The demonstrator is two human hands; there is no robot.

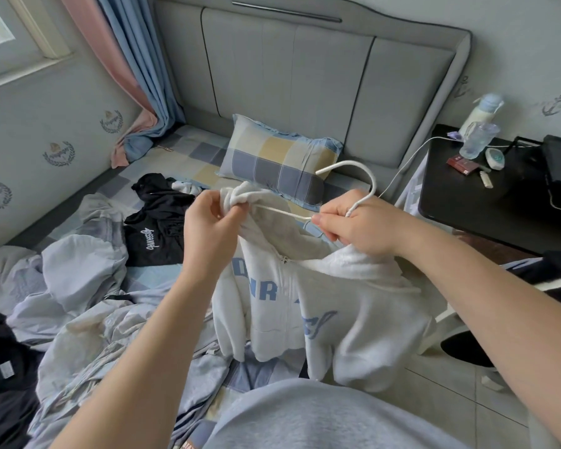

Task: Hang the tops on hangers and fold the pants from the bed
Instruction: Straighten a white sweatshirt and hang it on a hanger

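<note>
Head cam: hanger [374,184], one arm hidden inside white zip hoodie [305,303]; blue print creased, I can't read it. L hand [211,222] pinches shoulder, 10 o'clock; R hand [360,226] grips hanger neck.

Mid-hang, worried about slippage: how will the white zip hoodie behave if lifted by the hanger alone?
Likely floppy: the white hoodie sags in folds below the hanger. Its fleecy lining suggests some weight. That thin hanger looks smooth, so cloth may slip unless seated on both ends.

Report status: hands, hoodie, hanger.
Left hand grips white hoodie shoulder, bunched at hanger arm. Right hand holds hanger neck. Hoodie not yet seated. Nothing in the way.
</note>
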